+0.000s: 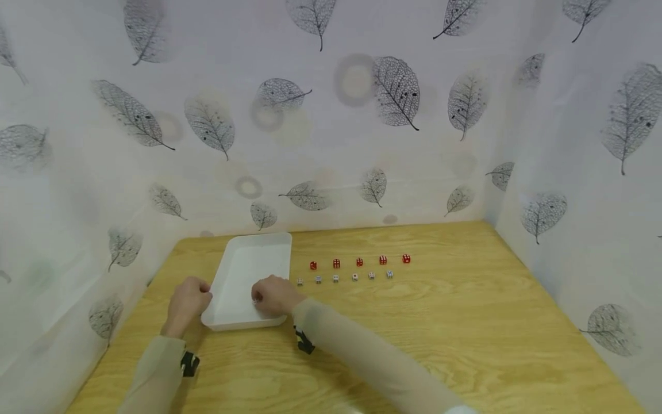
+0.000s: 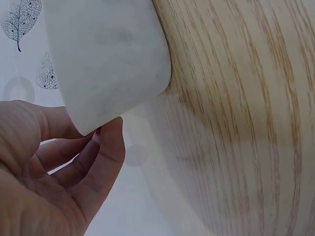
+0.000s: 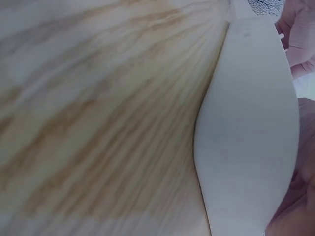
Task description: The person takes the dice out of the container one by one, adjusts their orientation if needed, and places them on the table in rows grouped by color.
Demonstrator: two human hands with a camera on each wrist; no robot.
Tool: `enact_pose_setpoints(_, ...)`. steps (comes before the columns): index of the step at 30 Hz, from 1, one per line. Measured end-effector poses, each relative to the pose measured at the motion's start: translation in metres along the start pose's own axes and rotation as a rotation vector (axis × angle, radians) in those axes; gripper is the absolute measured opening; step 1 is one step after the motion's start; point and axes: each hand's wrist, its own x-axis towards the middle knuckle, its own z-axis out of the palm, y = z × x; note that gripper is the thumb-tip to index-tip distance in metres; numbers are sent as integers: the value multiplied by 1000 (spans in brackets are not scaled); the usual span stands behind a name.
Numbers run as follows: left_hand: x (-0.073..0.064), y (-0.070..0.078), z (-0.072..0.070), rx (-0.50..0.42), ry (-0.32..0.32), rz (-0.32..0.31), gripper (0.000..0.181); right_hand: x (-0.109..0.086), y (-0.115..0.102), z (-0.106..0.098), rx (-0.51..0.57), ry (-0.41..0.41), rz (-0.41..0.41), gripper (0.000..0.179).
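A white rectangular tray (image 1: 258,253) lies on the wooden table at the left. My left hand (image 1: 188,302) pinches its near left rim between thumb and fingers; the left wrist view shows this grip on the tray corner (image 2: 113,59). Over the near right part of the tray, my right hand (image 1: 276,294) reaches in with fingers curled. A tiny pale spot shows by its fingertips, too small to tell. In the right wrist view the tray wall (image 3: 246,123) hides most of that hand. Right of the tray stand a row of red dice (image 1: 359,262) and a nearer row of smaller white dice (image 1: 354,277).
The wood-grain table (image 1: 439,322) stretches to the right and front. White sheeting (image 1: 331,138) printed with grey leaves encloses it at the back and both sides. A dark device (image 1: 189,364) is strapped at the left wrist, and another (image 1: 303,340) at the right.
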Motion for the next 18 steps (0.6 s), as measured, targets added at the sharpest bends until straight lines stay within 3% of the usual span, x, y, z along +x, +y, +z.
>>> enact_pose_setpoints(13, -1, 2, 0, 8, 3, -16, 32, -21, 20, -11, 237, 161, -111, 14)
enact_pose_setpoints(18, -3, 0, 1, 5, 34, 41, 33, -33, 31, -12, 333, 201, -107, 15)
